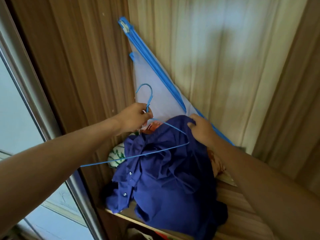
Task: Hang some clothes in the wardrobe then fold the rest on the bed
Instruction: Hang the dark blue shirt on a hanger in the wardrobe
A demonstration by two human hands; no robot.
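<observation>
A dark blue button-up shirt (166, 170) lies crumpled on a wooden wardrobe shelf (233, 203). My left hand (135, 118) pinches the neck of a thin blue wire hanger (138, 155) just below its hook, and the hanger's bar stretches out over the shirt. My right hand (201, 128) grips the shirt's upper edge, near the hanger's right tip. Beneath the shirt, bits of an orange patterned cloth (216, 161) and a white-and-green cloth (116, 156) peek out.
A folded white mesh item with a blue frame (155, 71) leans in the wardrobe's back corner. Wood panels close in the left side and back. A sliding door frame (34, 94) with frosted glass runs along the left. A lower compartment opens below the shelf.
</observation>
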